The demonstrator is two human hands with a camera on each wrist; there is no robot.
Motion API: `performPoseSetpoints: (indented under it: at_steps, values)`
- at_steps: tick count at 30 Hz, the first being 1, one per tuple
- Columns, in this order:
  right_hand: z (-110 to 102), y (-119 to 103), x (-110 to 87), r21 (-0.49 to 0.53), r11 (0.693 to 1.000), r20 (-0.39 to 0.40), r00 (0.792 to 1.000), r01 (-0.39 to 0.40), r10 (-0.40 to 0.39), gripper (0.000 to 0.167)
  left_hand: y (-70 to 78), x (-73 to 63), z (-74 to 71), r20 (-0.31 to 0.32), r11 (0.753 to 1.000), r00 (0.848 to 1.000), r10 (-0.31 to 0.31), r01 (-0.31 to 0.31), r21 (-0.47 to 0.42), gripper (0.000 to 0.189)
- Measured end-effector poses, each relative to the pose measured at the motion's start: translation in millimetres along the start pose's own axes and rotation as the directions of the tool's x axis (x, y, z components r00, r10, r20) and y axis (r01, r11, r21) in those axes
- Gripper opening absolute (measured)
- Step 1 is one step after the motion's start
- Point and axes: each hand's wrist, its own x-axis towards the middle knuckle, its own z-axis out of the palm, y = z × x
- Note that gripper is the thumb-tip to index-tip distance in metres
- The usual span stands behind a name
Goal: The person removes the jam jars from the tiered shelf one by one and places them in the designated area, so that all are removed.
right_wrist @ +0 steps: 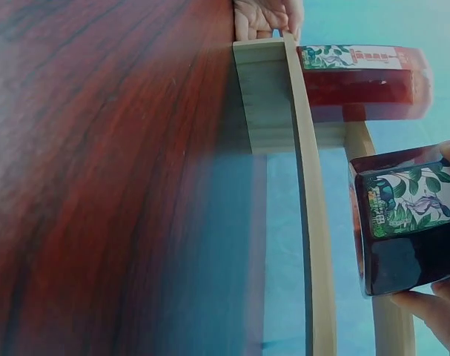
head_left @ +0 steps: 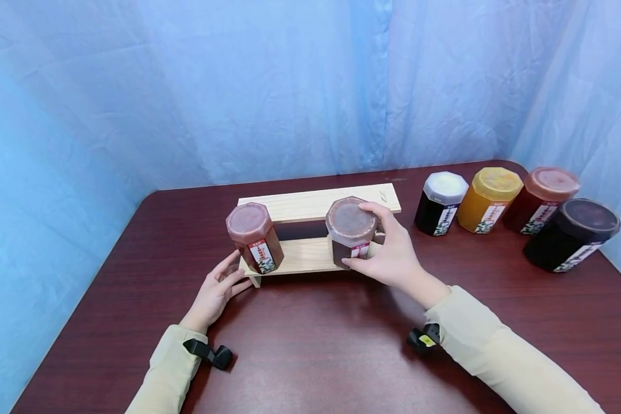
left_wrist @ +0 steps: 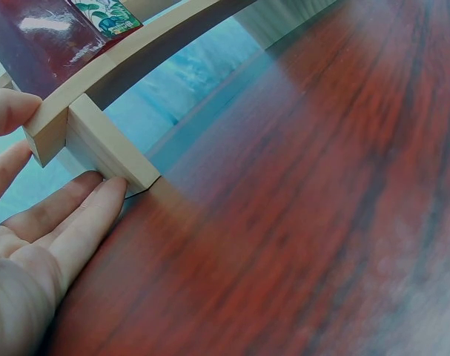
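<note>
A two-tier pale wooden stand [head_left: 302, 257] is on the dark red table, with a lidded jar [head_left: 261, 247] of reddish-brown contents upright at the left of its lower tier. My left hand [head_left: 214, 294] touches the stand's left end; in the left wrist view, fingertips [left_wrist: 115, 187] lie against the leg and others meet the board's end. My right hand [head_left: 393, 253] grips a dark jar [head_left: 345, 250] with a greyish lid, thumb in front and fingers round its right side. In the right wrist view, that jar's base shows just above the lower board [right_wrist: 319, 259].
At the right of the table stand several similar lidded jars: a black one with a white lid [head_left: 441, 204], a yellow one [head_left: 486, 204], a dark red one [head_left: 535, 201] and a dark one [head_left: 564, 236]. Blue curtains [head_left: 269, 92] hang behind the table.
</note>
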Motion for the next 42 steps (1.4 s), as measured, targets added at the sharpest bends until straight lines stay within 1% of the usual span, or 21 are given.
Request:
performPoseSetpoints:
  at_steps: [6, 9, 14, 18, 21, 29, 35, 42]
  values:
    - [-8, 4, -5.1, -0.011, 1.0, -0.011, 1.0, 0.029, -0.029, 0.087, -0.5, -0.1, -0.4, 0.008, 1.0, 1.0, 0.011, -0.011, -0.013, 0.064]
    - [-12, 5, -8.0, -0.033, 0.999, -0.019, 0.999, 0.041, -0.042, 0.087, -0.8, 0.1, -0.4, 0.009, 1.0, 1.0, 0.011, -0.011, -0.014, 0.064]
    - [-18, 10, -12.7, -0.063, 0.998, -0.036, 0.999, 0.033, -0.035, 0.089, -0.8, 0.6, -0.2, 0.001, 1.0, 1.0, 0.001, -0.001, -0.011, 0.062]
    - [-24, 15, -16.3, -0.025, 0.999, -0.041, 0.998, 0.036, -0.037, 0.09, -0.9, 1.0, -0.4, -0.009, 1.0, 1.0, -0.02, 0.02, -0.007, 0.06]
    - [-29, 20, -19.2, -0.006, 0.999, -0.036, 0.998, 0.047, -0.047, 0.092, -1.5, 1.6, -0.6, -0.009, 1.0, 1.0, -0.025, 0.025, -0.001, 0.06]
    - [-46, 23, -25.7, -0.126, 0.99, -0.064, 0.996, 0.057, -0.066, 0.094, -1.1, 1.0, -0.7, -0.016, 1.0, 1.0, -0.015, 0.015, -0.009, 0.06]
    - [-61, 27, -27.4, -0.167, 0.984, -0.072, 0.994, 0.068, -0.081, 0.095, -1.5, 1.7, 0.2, -0.019, 1.0, 1.0, -0.016, 0.016, -0.004, 0.059]
    - [-82, 33, -30.1, -0.23, 0.973, -0.1, 0.994, 0.012, -0.036, 0.098, -3.6, 3.3, -1.6, -0.017, 1.0, 1.0, -0.025, 0.025, 0.011, 0.059]
